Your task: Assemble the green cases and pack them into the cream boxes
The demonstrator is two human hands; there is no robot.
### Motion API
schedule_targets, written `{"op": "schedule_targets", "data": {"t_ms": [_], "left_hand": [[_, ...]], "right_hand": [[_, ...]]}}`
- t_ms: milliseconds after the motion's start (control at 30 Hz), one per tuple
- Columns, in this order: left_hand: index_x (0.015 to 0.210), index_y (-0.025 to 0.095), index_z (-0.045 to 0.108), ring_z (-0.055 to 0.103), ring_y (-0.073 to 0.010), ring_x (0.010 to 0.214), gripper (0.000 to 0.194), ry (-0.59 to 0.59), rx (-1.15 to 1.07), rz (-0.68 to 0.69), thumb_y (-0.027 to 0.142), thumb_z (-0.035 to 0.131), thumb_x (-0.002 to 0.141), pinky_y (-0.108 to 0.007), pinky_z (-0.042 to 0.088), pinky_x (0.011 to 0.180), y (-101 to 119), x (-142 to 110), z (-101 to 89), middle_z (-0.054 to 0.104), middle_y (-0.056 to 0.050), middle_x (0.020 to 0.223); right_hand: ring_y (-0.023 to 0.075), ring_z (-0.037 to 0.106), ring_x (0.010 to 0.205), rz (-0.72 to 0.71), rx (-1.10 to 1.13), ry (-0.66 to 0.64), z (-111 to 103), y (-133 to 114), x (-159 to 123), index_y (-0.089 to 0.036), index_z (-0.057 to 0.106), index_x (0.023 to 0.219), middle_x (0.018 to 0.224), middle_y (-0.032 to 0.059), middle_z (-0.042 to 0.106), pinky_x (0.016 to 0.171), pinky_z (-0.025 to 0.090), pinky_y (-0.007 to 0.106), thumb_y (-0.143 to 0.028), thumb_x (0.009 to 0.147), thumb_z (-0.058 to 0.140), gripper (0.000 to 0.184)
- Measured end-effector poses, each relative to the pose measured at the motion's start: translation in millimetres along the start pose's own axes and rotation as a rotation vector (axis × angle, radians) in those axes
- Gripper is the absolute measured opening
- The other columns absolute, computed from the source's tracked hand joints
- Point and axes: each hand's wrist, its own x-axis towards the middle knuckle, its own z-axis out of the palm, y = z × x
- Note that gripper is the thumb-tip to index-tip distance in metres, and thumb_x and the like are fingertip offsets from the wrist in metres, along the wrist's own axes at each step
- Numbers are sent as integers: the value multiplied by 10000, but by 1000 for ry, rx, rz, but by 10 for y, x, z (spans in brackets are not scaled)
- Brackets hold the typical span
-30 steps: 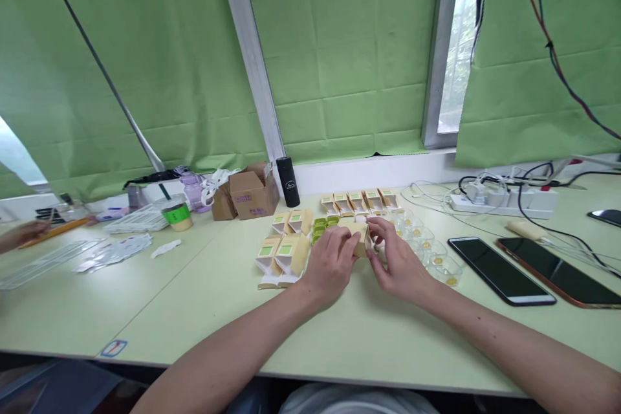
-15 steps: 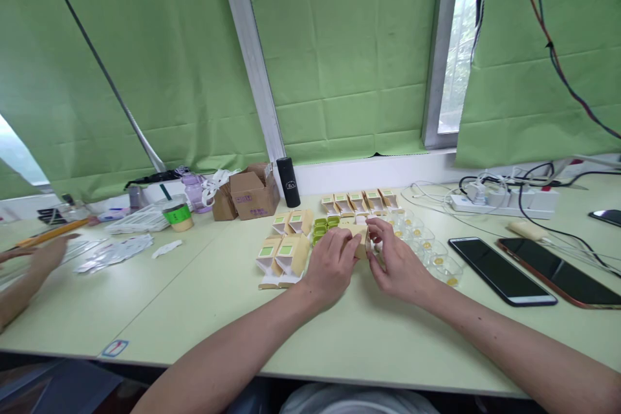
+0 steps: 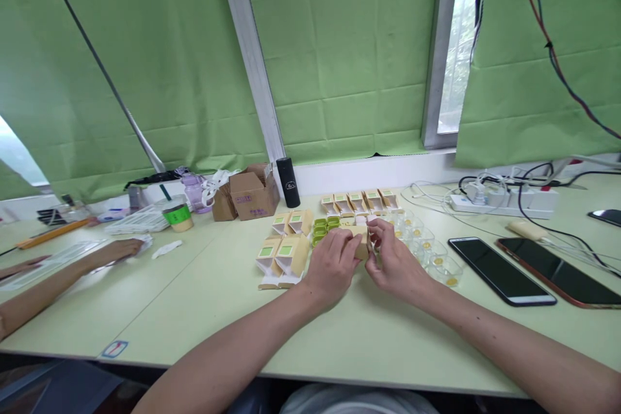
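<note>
Between my two hands is a small tan cardboard box [image 3: 361, 244], held just above the table. My left hand [image 3: 334, 263] grips its left side with curled fingers. At its right end, the fingers of my right hand [image 3: 395, 262] pinch the edge, and what they press there is partly hidden. Several similar boxes with green labels [image 3: 286, 252] lie to the left of my hands with their flaps open. Another row of open boxes [image 3: 359, 202] stands behind. Green containers [image 3: 321, 228] sit just beyond my left hand, and clear plastic cups [image 3: 439, 259] with yellow spots are to the right.
Two phones [image 3: 499, 270] lie at the right, near a white power strip [image 3: 504, 200] with cables. A black bottle [image 3: 288, 182] and a brown carton [image 3: 255, 193] stand at the back. Left are a drink cup [image 3: 177, 213] and another person's hand [image 3: 119, 251] by white packets.
My hands stay almost in place around the box, with slight finger shifts on the right. The other person's arm at the left has reached rightward over the packets.
</note>
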Motion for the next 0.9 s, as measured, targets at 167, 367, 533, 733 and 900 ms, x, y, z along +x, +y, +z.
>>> {"op": "schedule_targets", "data": {"t_ms": [167,367,533,733,900], "left_hand": [[1318,136,528,606,-294,1094,417,-1,-53,-50,122,627,913,-453,595,889,-14,-8,-19,608,-156,1164],[1401,168,464,564,-326,1226,557,-29,-157,-205,98,645,878,-518,572,975,-29,-31,-24,561,-177,1302],[1420,204,415,547,-323,1266,595,-27,-284,-246,79,619,875,-563,523,1039,-44,-41,-23,574,-163,1335],[1242,220,499,553,-287,1235,399,-25,-375,-308,62,599,890,-498,529,1013,-42,-39,-34,562,-134,1304],[1264,223,507,550,-279,1242,411,-50,-393,-325,46,586,902,-493,532,1024,-28,-30,-61,548,-134,1312]], "right_hand": [[277,720,984,39,92,45,-61,5,9,-194,270,1381,1065,127,655,768,575,394,-145,929,451,490],[178,586,591,107,224,46,-166,-68,26,-220,301,1368,864,23,656,589,491,316,-259,1027,418,362],[179,634,704,114,358,77,-150,-5,33,-269,300,1359,1066,75,692,660,539,337,-379,1069,429,336],[193,692,917,116,453,171,-142,57,54,-299,340,1360,1490,168,505,728,602,366,-409,1071,457,331],[260,588,1305,2,422,290,-171,104,96,-284,415,1364,1444,147,521,1079,535,517,-349,1066,466,309]]}}
